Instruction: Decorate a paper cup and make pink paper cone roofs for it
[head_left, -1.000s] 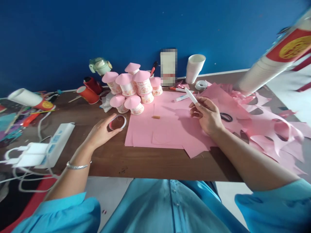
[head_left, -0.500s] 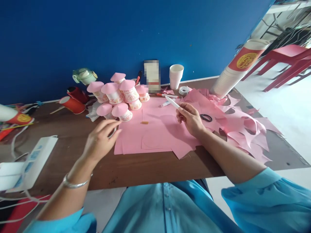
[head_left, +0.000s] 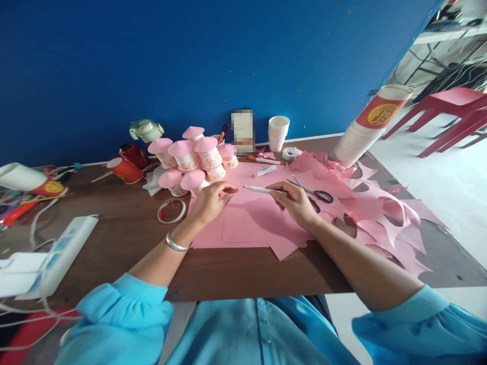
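Observation:
Between the fingertips of my left hand (head_left: pixel 213 201) is a small orange-brown cap (head_left: pixel 233 190). My right hand (head_left: pixel 294 202) holds a white pen (head_left: pixel 261 190), its tip pointing left toward the cap, with a small gap between them. Both hands are over pink paper sheets (head_left: pixel 247 223). Left of the sheets lies a tape roll (head_left: pixel 171 211). Black scissors (head_left: pixel 323 196) rest just beyond my right hand. Behind my left hand stand several decorated paper cups with pink cone tops (head_left: pixel 208 152).
White cups (head_left: pixel 278 133) stand by the blue wall, near a red pen (head_left: pixel 264 160) and a small tape roll (head_left: pixel 290 153). Pink scraps (head_left: pixel 391 213) and a leaning cup stack (head_left: pixel 365 126) are at right. A power strip (head_left: pixel 64 256) lies at left.
My left hand has moved right and picked up the small cap from the paper, uncovering the tape roll. The pen in my right hand has turned to lie nearly level, and the scissors show more.

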`<state>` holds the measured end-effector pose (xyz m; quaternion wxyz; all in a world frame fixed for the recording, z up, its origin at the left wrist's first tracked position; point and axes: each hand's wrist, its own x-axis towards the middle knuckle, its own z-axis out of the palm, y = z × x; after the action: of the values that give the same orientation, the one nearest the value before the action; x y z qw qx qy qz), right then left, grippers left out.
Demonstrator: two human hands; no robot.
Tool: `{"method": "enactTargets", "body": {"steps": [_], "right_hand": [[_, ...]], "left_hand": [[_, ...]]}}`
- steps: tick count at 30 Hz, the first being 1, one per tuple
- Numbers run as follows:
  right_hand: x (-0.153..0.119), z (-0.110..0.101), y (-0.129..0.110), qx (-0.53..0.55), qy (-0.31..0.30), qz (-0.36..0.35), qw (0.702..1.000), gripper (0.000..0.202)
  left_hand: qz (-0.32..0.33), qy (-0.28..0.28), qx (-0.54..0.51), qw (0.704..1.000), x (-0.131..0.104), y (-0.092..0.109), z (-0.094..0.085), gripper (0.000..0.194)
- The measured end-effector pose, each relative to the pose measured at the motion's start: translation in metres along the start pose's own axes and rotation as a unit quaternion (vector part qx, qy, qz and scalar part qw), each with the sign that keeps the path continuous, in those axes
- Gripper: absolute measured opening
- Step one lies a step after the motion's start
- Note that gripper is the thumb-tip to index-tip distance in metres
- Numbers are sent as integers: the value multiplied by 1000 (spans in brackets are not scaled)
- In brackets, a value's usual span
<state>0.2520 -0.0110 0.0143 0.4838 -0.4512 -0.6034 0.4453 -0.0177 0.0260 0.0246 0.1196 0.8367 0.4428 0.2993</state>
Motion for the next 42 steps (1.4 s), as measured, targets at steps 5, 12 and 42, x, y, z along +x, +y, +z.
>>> {"method": "enactTargets", "body": {"steps": [5, 12, 42], "right_hand": [[-3, 4, -2, -56, -15, 10, 998, 28], [-1, 6, 3, -80, -19, 14, 997, 26], [13, -1, 2, -374, -18, -132, 918, 27]], "left_hand": [[-26, 10, -52, 998, -2, 2, 5, 10], [5, 16, -65, 998, -5, 5, 7, 8], [142, 97, 113, 979, -9, -13, 6, 35]]}}
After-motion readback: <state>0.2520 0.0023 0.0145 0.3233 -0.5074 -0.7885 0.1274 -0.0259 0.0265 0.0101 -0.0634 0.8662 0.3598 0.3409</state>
